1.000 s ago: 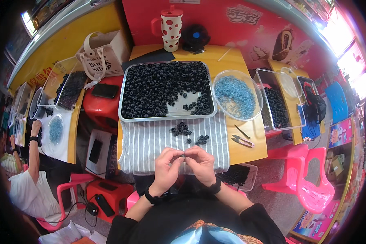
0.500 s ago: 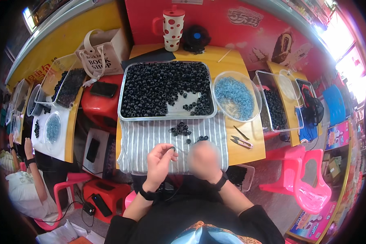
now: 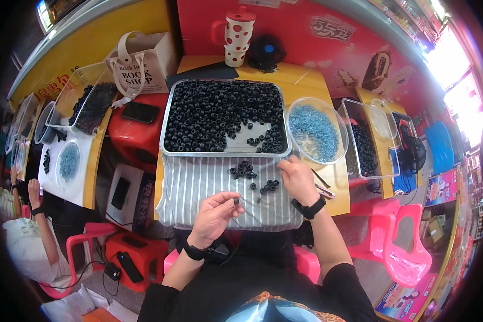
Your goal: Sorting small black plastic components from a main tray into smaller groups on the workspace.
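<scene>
Left fingers (image 3: 224,197): I held one black bead (image 3: 236,201) pinched over the striped cloth (image 3: 185,188).
Right fingers (image 3: 293,165): bent near the tray's (image 3: 225,154) near right corner; I couldn't tell whether they gripped anything.
Loose beads (image 3: 246,174): lay on the cloth.

Backed by red wall (image 3: 306,16) with printed pictures (image 3: 380,70); yellow wall (image 3: 147,21) on left. Grey floor (image 3: 374,273). Yellow tables (image 3: 341,203), one in middle, one each side. Red stools (image 3: 137,134) left, pink chair (image 3: 410,265) and blue chair (image 3: 440,147) right. Lit from bright window (image 3: 463,110), upper right, blown out.
</scene>
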`<state>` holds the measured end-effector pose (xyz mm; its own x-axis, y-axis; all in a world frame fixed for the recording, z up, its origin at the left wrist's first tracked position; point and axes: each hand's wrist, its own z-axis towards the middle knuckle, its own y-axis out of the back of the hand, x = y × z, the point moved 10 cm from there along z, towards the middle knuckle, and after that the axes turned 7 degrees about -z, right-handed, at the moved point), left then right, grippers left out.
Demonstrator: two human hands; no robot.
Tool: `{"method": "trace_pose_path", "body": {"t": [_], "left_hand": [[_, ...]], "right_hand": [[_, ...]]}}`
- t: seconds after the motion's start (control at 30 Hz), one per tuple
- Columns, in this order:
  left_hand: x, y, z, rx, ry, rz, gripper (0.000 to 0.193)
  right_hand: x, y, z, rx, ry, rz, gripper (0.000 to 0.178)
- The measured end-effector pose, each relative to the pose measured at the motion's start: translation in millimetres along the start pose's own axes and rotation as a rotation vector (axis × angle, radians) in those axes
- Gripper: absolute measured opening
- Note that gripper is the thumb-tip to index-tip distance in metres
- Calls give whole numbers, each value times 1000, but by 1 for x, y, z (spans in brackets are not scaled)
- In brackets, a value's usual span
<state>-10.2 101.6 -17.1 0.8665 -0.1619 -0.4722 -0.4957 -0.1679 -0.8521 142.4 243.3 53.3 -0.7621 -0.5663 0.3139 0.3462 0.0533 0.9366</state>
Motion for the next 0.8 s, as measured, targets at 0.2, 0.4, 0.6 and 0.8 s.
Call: {"method": "trace_pose_path", "body": {"t": [0.2,0.4,0.6,0.8], "left_hand": [[9,0,1,5,51,-54,21],[19,-3,4,8,79,-78,21],[24,2,1,10,69,-58,21],[22,3,-2,33,59,-15,22]], "right_hand": [[-2,4,-10,-59,-25,208,5],[55,-23,-52,150,-183,1255,6],[88,-7,-49,4,21,956,6],[94,-8,-50,-34,136,838,6]]}}
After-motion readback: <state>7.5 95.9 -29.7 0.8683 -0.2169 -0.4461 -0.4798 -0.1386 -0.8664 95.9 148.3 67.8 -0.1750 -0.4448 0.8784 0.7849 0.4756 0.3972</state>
